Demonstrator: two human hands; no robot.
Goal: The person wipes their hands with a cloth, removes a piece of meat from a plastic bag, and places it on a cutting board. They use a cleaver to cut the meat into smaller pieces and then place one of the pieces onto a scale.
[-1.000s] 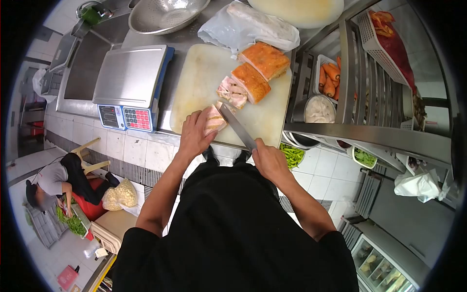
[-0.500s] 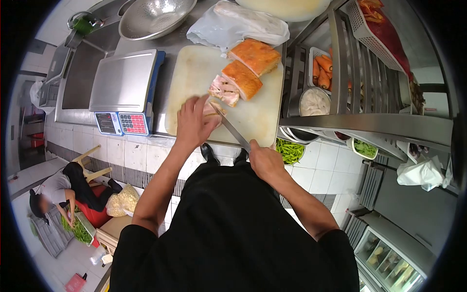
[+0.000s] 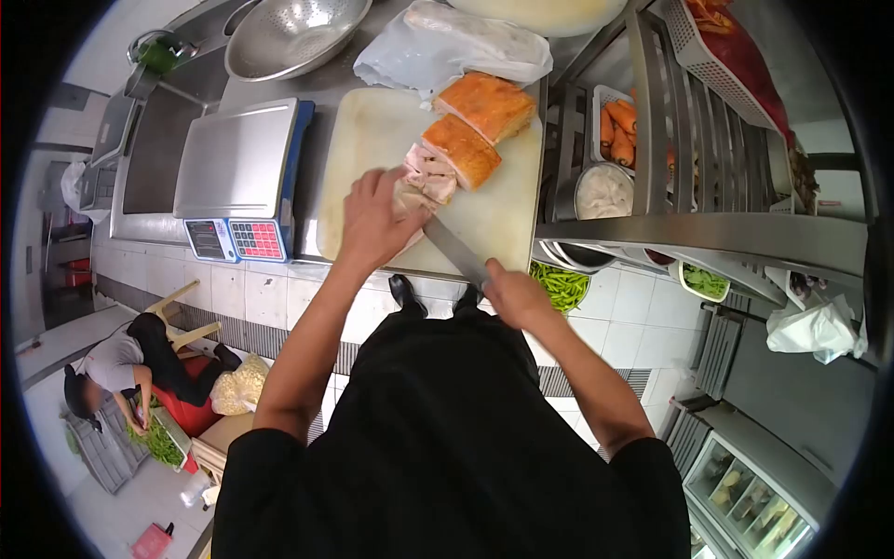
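Scene: kitchen counter [image 3: 326,88] of steel seen from above, with the person's black-clad body filling the lower centre of the frame.
Left hand: the left hand [image 3: 372,224] lies palm down on the cutting board [image 3: 372,140], fingers curled over a pale piece of roast pork [image 3: 408,200] and pressing it down.
Right hand: the right hand [image 3: 514,293] is closed around the handle of a knife [image 3: 454,250] at the board's near edge; the blade runs up and left toward the left hand's fingers.
Meat: two larger pork slabs [image 3: 470,126] with orange crackling sit at the upper right of the board, with pale cut slices [image 3: 428,175] just beside them, near the left hand.
Left of the board: a digital scale [image 3: 240,158] with a blue base and a red keypad.
Top of frame: a metal colander [image 3: 293,33] and a crumpled plastic bag [image 3: 452,42].
Right of frame: a steel rack [image 3: 689,224] holding carrots [image 3: 615,130] and a bowl of white food [image 3: 603,194].
Below the counter: a bowl of green beans [image 3: 559,284].
Lower left of frame: another person [image 3: 121,363] crouches on the floor over green vegetables.
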